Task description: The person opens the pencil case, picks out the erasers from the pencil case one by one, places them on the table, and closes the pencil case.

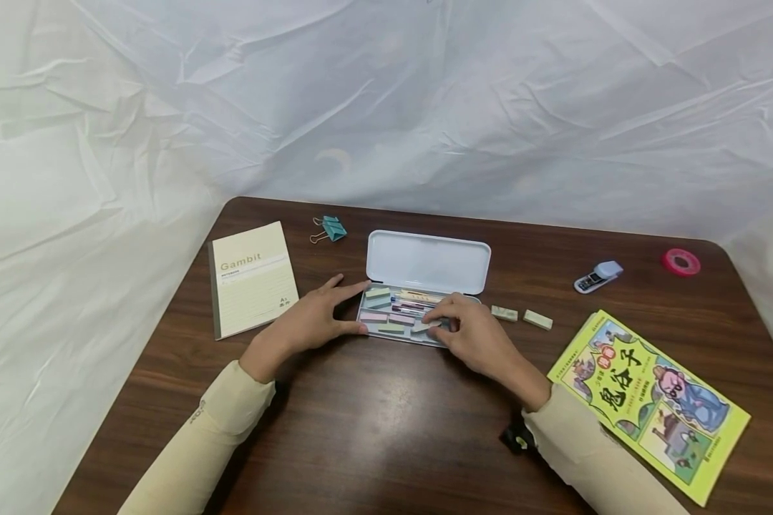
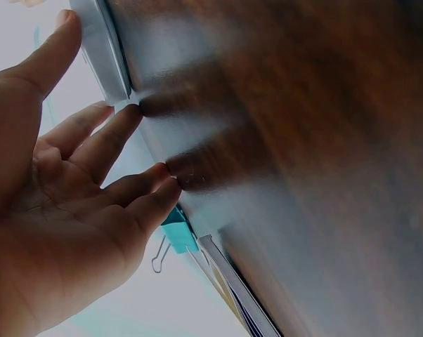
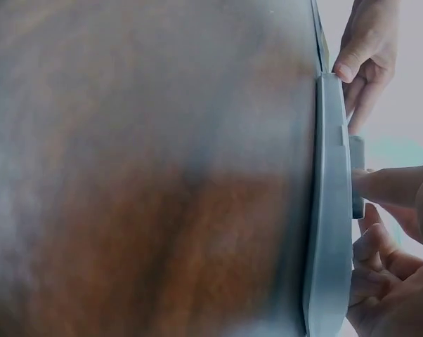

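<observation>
A light-coloured pencil case (image 1: 428, 259) lies with its lid raised, holding several erasers and pens (image 1: 407, 310). At its left end, my left hand (image 1: 312, 320) touches the edge with thumb and forefinger, fingers mostly straight; in the left wrist view other fingertips rest on the table. My right hand (image 1: 479, 335) pinches a pale eraser (image 1: 423, 327) at the front right part of the case. From the right wrist view, the thumb presses against this eraser (image 3: 358, 151), which stands above the case's side wall (image 3: 331, 210). Part of the eraser is hidden by the fingers.
Two erasers (image 1: 504, 313) lie right of the case. Further right are a yellow comic book (image 1: 657, 400), a small stapler-like object (image 1: 598, 277) and a pink tape roll (image 1: 681, 262). A notebook (image 1: 254, 279) and a teal binder clip (image 1: 331, 228) are at left.
</observation>
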### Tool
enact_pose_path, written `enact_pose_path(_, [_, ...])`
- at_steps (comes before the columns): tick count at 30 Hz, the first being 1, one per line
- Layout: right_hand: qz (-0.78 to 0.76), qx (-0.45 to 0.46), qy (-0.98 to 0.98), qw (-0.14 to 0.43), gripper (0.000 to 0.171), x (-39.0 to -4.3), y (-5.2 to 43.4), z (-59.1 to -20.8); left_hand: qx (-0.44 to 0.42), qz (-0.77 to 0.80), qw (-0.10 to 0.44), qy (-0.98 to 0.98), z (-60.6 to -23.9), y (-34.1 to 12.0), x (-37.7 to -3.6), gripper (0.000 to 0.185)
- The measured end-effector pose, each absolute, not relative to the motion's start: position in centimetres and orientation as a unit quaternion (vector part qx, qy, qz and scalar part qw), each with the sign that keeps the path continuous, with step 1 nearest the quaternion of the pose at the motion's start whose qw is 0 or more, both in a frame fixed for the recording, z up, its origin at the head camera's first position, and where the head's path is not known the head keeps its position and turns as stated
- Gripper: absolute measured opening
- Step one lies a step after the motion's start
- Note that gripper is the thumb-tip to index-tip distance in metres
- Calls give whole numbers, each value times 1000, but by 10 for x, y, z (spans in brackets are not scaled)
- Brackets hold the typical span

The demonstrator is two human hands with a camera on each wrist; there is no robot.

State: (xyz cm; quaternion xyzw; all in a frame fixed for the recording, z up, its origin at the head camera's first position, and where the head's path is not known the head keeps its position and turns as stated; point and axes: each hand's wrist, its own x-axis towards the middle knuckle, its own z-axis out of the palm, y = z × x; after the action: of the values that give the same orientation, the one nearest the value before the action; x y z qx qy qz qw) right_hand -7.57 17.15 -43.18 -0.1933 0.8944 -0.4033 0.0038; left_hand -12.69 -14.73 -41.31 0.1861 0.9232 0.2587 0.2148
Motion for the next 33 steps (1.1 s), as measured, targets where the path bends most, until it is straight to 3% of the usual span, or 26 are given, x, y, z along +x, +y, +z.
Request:
enact_pose_path(16, [-365,-107,924,-49,15,-63,237,-405,188,258,214,923,-412,-148,-127,88])
enact_pose_path(33, [-277,-60,959,8,12,-56,267,-419,186,259,217,922,-411,-147,-126,87])
